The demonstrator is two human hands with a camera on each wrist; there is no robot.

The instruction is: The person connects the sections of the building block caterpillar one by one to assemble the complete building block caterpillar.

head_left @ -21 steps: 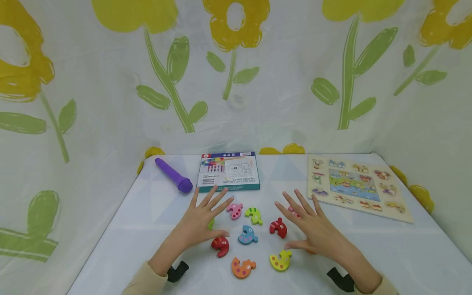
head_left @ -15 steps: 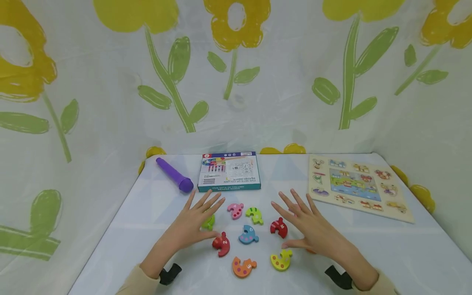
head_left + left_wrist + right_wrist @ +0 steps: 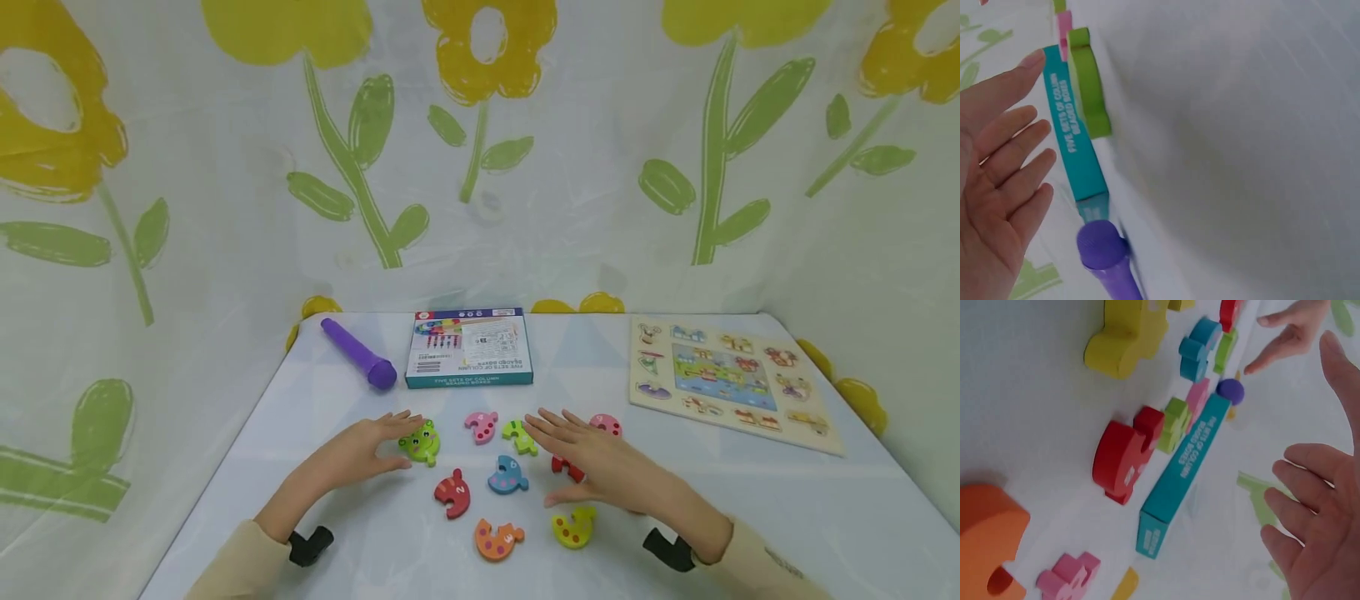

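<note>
My left hand hovers with fingers extended at the left of a spread of painted puzzle pieces, its fingertips close by the green face piece. Palm down, my right hand reaches over the right side, partly covering a red piece and a pink dotted piece. Neither hand holds anything. Between them lie a blue piece, a red piece with a 2, a pink piece and a green striped piece. An orange piece beneath the right hand shows in the right wrist view.
Nearer the front are an orange piece and a yellow piece. Behind the pieces sits a flat box, with a purple toy microphone to its left. A wooden picture puzzle board lies at the back right.
Both hands have lowered and their spread fingers have come closer together. The left has shifted left, uncovering the green face piece; the right has shifted slightly left, over the red piece.
</note>
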